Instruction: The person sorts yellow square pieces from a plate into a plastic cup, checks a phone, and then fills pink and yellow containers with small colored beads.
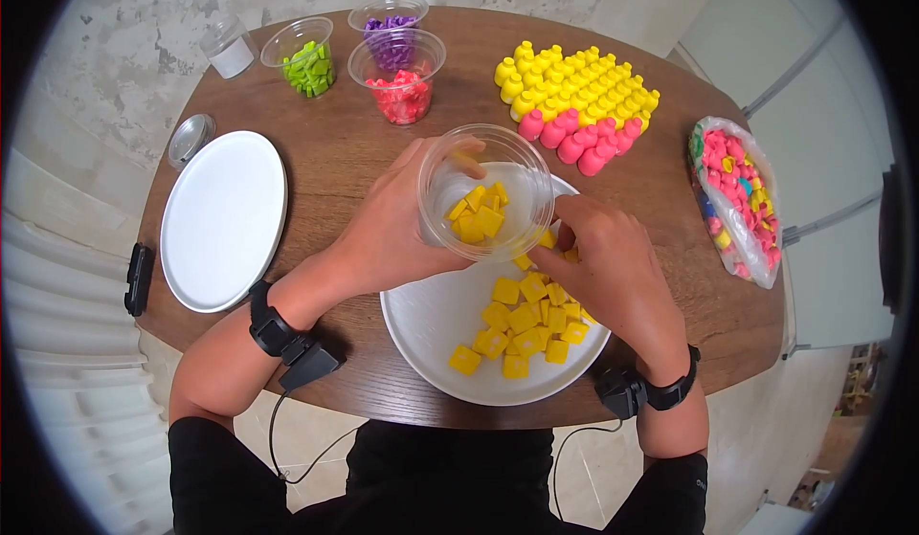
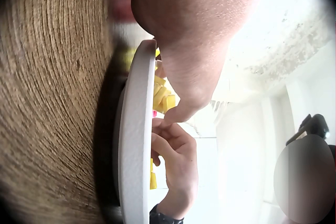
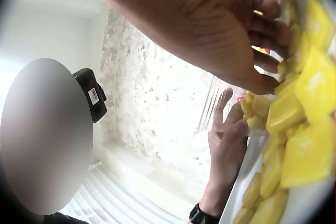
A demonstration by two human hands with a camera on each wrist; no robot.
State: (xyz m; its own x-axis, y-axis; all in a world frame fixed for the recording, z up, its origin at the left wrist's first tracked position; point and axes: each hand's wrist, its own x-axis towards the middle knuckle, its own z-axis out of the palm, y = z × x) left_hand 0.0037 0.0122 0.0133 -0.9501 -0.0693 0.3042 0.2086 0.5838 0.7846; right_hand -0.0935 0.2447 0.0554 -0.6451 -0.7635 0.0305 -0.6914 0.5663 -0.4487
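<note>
My left hand (image 1: 388, 214) grips a clear plastic cup (image 1: 442, 176) from its left side, tilted toward me over the back of a white plate (image 1: 421, 329). Several yellow square tiles (image 1: 486, 221) lie inside the cup. More yellow tiles (image 1: 524, 318) are spread over the plate's right half. Just right of the cup's rim, my right hand (image 1: 617, 272) reaches down over the plate, its thumb and fingers bent among the tiles. In the right wrist view its fingertips (image 3: 270, 66) are right at the pile; I cannot tell whether they pinch a tile.
Cups with green (image 1: 308, 73), purple (image 1: 391, 47) and pink pieces (image 1: 400, 100) stand at the back. Yellow and pink bottles (image 1: 579, 85) fill the back right. A bag of colourful caps (image 1: 751, 210) lies right, a second white plate (image 1: 225, 219) and a round tin (image 1: 191, 140) left.
</note>
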